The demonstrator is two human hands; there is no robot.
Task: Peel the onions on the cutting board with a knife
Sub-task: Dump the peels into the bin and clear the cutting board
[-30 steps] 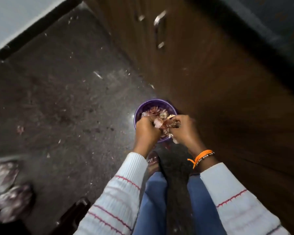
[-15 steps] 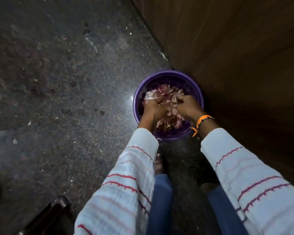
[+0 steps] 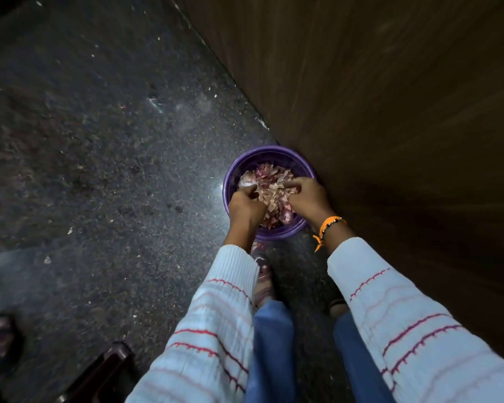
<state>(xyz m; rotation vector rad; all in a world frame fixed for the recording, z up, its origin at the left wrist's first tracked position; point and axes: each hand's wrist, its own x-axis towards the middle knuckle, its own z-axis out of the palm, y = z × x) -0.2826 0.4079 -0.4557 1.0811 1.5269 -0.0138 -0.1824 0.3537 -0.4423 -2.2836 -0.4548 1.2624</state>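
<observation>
Dark speckled floor (image 3: 105,158) beside a brown wooden cabinet front (image 3: 390,112), purple tub (image 3: 269,154) of onion peels (image 3: 271,193) at its foot, left hand (image 3: 245,206) and right hand (image 3: 307,199) in the tub, fingers curled, seemingly clutching peels, orange bracelet (image 3: 328,225) on right wrist.

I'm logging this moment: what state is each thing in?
purple bin: upright on floor, holding onion peels
onion peels: heaped inside bin
left hand: in bin, fingers curled on peels
right hand: in bin, fingers curled on peels
</observation>
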